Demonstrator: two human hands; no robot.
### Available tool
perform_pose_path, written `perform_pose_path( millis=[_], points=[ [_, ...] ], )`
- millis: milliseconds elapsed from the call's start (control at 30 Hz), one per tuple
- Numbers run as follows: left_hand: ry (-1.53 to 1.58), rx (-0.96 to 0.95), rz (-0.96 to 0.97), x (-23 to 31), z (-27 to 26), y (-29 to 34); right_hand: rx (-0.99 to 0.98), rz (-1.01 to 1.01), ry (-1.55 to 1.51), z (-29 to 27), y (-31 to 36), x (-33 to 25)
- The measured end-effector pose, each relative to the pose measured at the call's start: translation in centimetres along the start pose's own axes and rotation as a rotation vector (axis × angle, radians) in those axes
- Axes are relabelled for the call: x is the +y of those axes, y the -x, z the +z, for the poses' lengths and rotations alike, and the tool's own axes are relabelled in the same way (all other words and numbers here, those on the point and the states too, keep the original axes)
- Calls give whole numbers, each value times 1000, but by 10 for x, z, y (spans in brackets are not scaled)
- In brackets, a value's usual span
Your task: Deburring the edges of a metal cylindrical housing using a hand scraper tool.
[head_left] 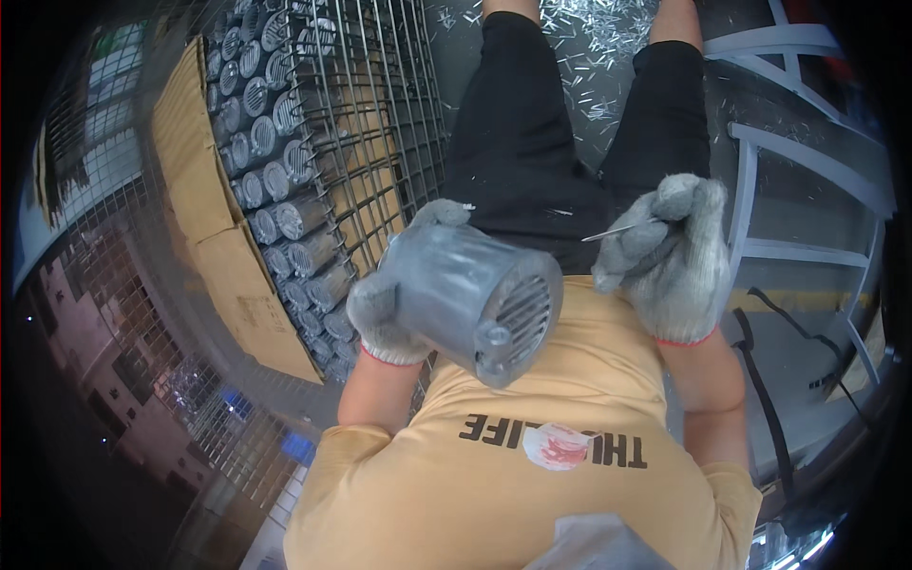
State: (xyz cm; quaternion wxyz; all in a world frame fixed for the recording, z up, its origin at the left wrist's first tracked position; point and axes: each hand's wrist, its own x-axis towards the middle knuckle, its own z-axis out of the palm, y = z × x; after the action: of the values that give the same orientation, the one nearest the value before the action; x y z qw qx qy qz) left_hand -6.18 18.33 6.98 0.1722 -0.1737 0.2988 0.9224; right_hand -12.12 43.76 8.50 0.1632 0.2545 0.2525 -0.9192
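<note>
A grey cast-metal cylindrical housing (442, 290) lies tilted in front of my chest, its slotted, vented end turned to the right. Wrapped round its left side is my left hand (378, 313), in a grey-and-white knit glove with a red cuff edge. My right hand (682, 261), gloved alike, is held apart from the housing at the right. Its curled fingers pinch a thin metal blade or rod (609, 233) whose tip points left toward the housing. The far end of this thin tool is hidden inside the glove.
At the left, a wire-mesh cage (366, 123) holds several rows of similar cylindrical housings (285, 218), with a cardboard sheet (223, 247) along their outer side. Thin metal scraps (600, 57) litter the floor beyond my legs. Grey metal frames (803, 249) and a black strap (768, 408) are at the right.
</note>
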Motion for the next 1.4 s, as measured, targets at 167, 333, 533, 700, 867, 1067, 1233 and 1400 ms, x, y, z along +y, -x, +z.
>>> perform_pose_path(
  millis=[167, 333, 533, 700, 867, 1067, 1233, 1400],
  points=[
    [-1, 150, -22, 4, 4, 4, -302, -86, 706, -36, 23, -12],
    [97, 175, -50, 5, 2, 6, -547, -282, 555, -68, 22, 13],
    [-1, 191, -106, 10, 13, 2, -899, -641, 1310, -1, 19, -33],
    [-217, 147, -61, 4, 4, 5, -765, -602, 1242, 7, 14, -18],
    [-297, 133, -69, 5, 11, -3, -261, -174, 502, 6, 16, 15],
    [63, 71, 26, 7, 9, 0, -236, -315, 607, 21, 18, 2],
    [27, 60, 2, 8, 5, -1, -309, -93, 507, -33, 27, -10],
    [9, 39, 14, 4, -2, -2, -405, -233, 543, -32, 39, 2]
  ],
)
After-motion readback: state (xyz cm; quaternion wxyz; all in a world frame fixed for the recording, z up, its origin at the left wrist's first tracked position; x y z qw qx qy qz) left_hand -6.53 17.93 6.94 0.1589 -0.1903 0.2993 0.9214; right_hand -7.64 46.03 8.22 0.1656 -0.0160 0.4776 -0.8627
